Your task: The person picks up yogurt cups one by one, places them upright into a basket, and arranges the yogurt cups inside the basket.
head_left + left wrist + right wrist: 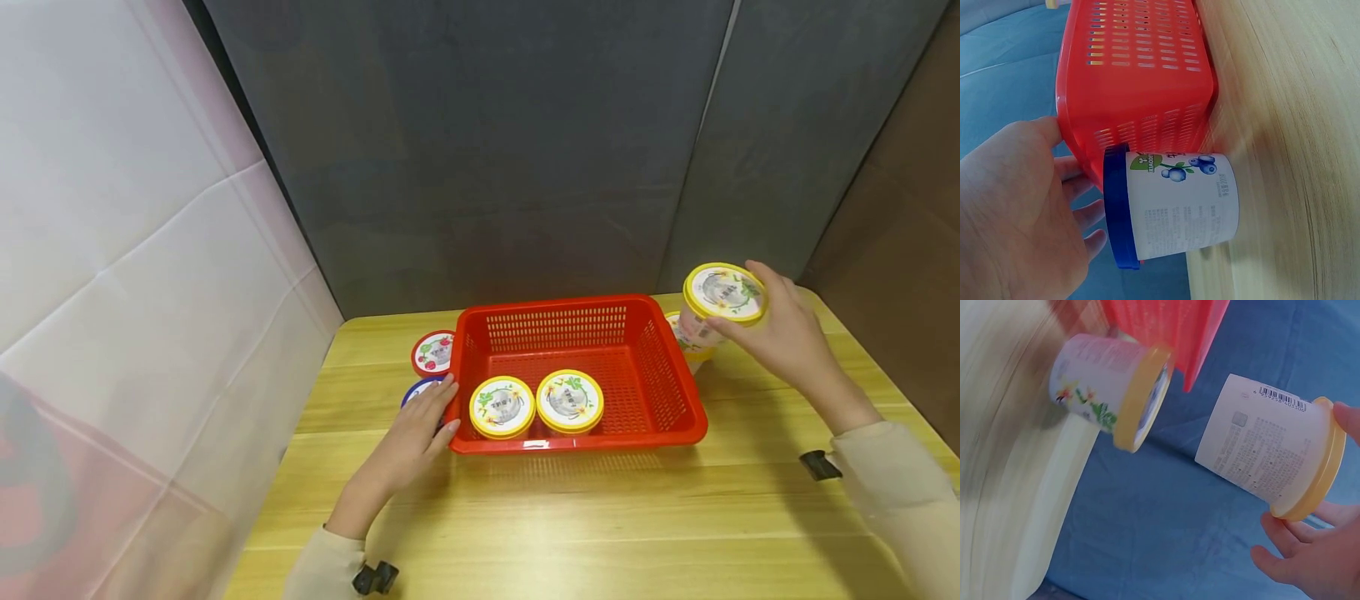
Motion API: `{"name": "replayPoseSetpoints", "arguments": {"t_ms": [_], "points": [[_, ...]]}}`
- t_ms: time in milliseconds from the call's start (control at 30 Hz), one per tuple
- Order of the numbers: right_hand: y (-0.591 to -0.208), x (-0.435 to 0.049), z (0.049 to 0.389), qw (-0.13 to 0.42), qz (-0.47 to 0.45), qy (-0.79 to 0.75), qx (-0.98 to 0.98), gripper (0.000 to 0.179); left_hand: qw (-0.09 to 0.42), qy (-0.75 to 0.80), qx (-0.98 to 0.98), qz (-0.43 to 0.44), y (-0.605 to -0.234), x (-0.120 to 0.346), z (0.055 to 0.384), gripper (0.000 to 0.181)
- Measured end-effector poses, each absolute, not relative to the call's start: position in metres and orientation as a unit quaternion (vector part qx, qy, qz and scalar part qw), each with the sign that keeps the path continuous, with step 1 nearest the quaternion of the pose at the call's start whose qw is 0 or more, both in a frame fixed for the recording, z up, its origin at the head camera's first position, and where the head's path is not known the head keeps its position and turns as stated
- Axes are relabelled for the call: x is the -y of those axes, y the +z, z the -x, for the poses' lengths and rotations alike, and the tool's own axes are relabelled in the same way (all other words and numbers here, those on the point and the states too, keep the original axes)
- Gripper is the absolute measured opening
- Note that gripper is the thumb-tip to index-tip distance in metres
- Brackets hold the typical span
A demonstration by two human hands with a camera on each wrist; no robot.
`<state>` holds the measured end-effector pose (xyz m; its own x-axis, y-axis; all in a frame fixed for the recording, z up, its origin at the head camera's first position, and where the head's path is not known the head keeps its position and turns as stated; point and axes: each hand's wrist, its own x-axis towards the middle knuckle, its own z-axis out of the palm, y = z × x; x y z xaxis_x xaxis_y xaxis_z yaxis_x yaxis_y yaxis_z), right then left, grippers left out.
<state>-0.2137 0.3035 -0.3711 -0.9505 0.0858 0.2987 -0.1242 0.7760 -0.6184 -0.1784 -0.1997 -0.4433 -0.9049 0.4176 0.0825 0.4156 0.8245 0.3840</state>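
My right hand (pixel 795 333) pinches a tub with a yellow lid (pixel 726 292) by the lid's edge, thumb and fingers on opposite sides. In the right wrist view this tub (pixel 1266 444) is raised, its white side showing a barcode. Below it, another yellow-lidded tub (pixel 1097 381) stands beside the red basket (pixel 577 446). My left hand (pixel 408 442) rests on the basket's left rim, near the front corner. Next to its fingers is a blue-lidded tub (pixel 1179 203) with blueberries printed on it, close against the basket. Inside the basket, two yellow-lidded tubs (pixel 502 407) sit along the front.
A red-lidded tub (pixel 432 352) stands left of the basket, behind the blue-lidded one. All this is on a light wooden table (pixel 525 533). A dark panel (pixel 487 167) rises behind it, a pale wall covering (pixel 150 208) at left, a brown one (pixel 900 208) at right.
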Motion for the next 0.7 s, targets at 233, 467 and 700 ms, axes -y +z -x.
{"name": "replayPoseSetpoints", "arguments": {"t_ms": [233, 467, 700], "points": [[-0.367, -0.289, 0.211, 0.165, -0.042, 0.341, 0.925, 0.097, 0.005, 0.199, -0.956, -0.217, -0.444, 0.199, 0.178, 0.061], [-0.369, -0.276, 0.208, 0.153, -0.062, 0.34, 0.926, 0.099, 0.003, 0.198, -0.956, -0.218, -0.444, 0.199, 0.178, 0.061], [-0.374, -0.264, 0.204, 0.158, -0.101, 0.34, 0.921, 0.095, 0.001, 0.196, -0.956, -0.219, -0.445, 0.2, 0.179, 0.061]]}}
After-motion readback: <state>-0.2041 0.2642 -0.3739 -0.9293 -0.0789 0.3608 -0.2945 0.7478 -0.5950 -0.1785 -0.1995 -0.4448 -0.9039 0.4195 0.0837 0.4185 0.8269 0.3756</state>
